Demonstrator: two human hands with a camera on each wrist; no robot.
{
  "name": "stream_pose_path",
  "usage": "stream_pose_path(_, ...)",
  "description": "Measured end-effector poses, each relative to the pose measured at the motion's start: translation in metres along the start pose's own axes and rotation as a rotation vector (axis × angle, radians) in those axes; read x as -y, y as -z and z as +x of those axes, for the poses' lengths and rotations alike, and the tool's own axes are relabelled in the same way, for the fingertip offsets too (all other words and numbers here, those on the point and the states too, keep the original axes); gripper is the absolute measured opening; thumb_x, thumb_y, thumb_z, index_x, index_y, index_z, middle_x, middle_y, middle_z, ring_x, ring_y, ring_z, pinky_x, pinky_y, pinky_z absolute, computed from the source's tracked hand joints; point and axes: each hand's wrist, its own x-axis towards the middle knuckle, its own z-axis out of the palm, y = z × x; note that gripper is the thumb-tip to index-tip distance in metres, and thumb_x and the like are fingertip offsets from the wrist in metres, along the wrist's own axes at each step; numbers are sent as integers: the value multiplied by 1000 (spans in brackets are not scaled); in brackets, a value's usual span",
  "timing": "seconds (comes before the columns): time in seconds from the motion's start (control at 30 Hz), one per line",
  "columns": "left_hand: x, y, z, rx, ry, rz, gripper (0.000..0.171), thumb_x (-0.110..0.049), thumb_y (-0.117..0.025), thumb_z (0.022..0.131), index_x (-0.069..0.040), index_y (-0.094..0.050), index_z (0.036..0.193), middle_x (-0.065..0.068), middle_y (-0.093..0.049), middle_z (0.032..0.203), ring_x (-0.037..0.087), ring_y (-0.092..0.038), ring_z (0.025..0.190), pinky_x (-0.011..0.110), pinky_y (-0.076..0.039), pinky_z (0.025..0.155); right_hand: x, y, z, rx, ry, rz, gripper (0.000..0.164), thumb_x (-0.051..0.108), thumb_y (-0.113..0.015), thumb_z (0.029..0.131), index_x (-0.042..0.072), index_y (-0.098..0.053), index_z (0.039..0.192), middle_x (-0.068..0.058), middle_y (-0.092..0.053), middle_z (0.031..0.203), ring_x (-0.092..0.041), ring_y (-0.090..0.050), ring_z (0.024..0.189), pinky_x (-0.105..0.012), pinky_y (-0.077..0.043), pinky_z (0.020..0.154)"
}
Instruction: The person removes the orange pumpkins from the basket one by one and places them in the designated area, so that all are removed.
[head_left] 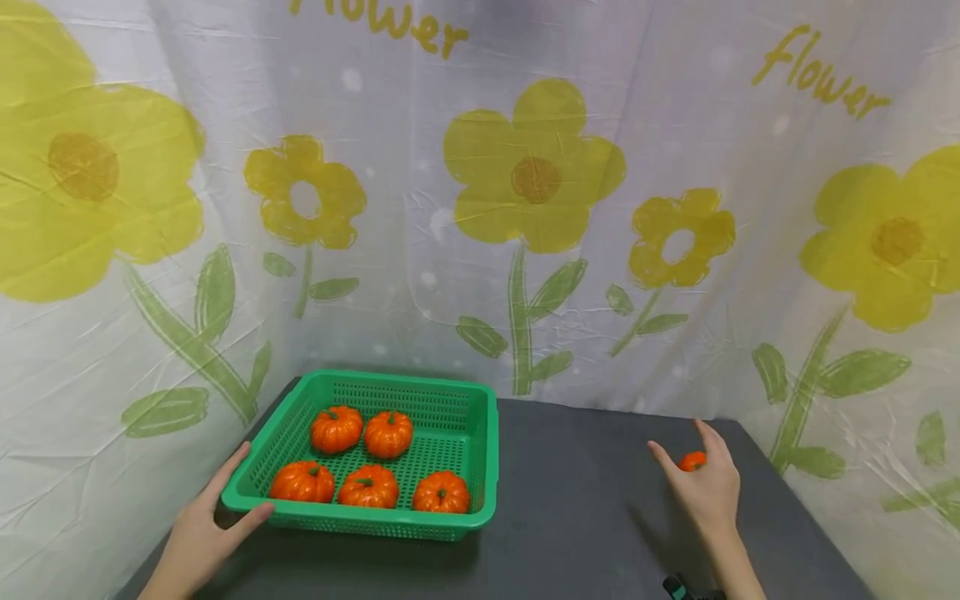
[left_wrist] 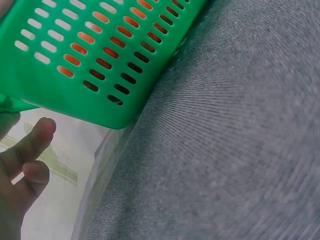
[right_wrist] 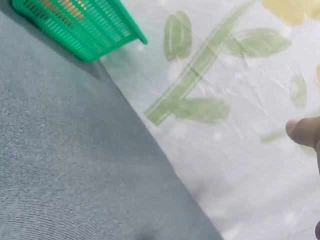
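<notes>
A green plastic basket (head_left: 483, 467) with slotted walls holds several small orange pumpkins (head_left: 367, 486). At its front left corner, my left hand (head_left: 201, 529) spreads the thumb along the front rim and straight fingers along the left side. In the left wrist view, two fingers (left_wrist: 37, 135) stand apart from the basket wall (left_wrist: 65, 95). On the right, my right hand (head_left: 708, 492) is spread above the table, thumb apart from the fingers. Beyond it lies another orange pumpkin (head_left: 692, 461), partly hidden by the hand. From the right wrist, only the thumb (right_wrist: 305, 131) and a sliver of hand show.
A dark grey table (head_left: 562, 500) carries the basket on its left half. White cloth (head_left: 405, 275) printed with yellow flowers hangs around the back and sides. Near the right forearm, a small black and green object (head_left: 675, 586) shows at the lower edge.
</notes>
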Motion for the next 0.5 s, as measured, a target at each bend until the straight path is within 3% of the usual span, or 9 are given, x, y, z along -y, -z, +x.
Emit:
stream_pose_path(0.1,1,-3,-3,4,5,-11,94,-48,-69,102,-23,-13,173,43,-30,161,68,-39,137,84,-40,97,6,2,-1,-11,49,0,82,18,-96,76,-8,-59,144,-35,-59,142,-52,-67,105,-68,-54,89)
stream_pose_path(0.2,4,-3,-6,19,27,-14,96,-48,-69,102,-25,-10,173,43,-29,161,68,-38,138,83,-40,97,13,2,0,-14,96,9,82,17,-96,76,-6,-59,145,-32,-60,141,-32,-69,70,-39,-60,70)
stream_pose_path(0.27,5,-2,-7,29,37,-14,96,-49,-69,102,-27,-8,173,43,-28,162,68,-37,138,83,-40,96,19,1,0,-10,114,34,82,16,-96,76,-5,-59,146,-30,-61,142,-14,-61,56,-19,-52,59)
stream_pose_path(0.37,6,-1,-6,30,23,-24,95,-47,-68,103,-29,-7,173,43,-27,163,68,-36,139,83,-39,97,29,-3,3,-1,119,75,81,15,-96,76,-4,-60,146,-27,-62,143,1,-56,60,-4,-41,58)
stream_pose_path(0.5,3,1,-2,4,-16,-40,94,-44,-70,102,-34,-8,173,41,-26,164,69,-35,140,82,-38,96,44,-11,9,31,117,109,79,16,-95,78,-3,-60,147,-25,-62,145,-1,-53,60,-4,-41,58)
